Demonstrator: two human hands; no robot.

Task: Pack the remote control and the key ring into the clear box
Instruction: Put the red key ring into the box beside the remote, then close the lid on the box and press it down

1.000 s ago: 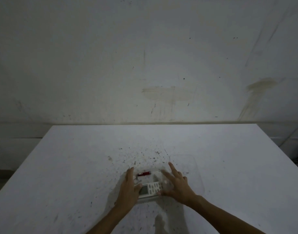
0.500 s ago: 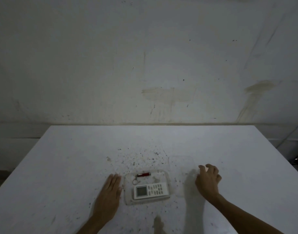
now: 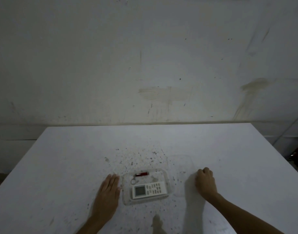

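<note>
The clear box lies on the white table near its front edge. Inside it, the white remote control lies flat with its screen to the left. The key ring, a red fob on a metal ring, lies in the box just behind the remote. My left hand rests flat on the table, fingers together, against the box's left side. My right hand sits with its fingers curled at the right edge of the clear lid. Whether it grips the lid is not visible.
The white table is speckled with dark marks around the box. Its far edge meets a stained wall. The table's left and right edges drop to the floor, and a dark object stands past the right edge.
Both hands have left the box. The left hand slid out to its left side and lies flat. The right hand moved right to the lid's edge and curled its fingers.
</note>
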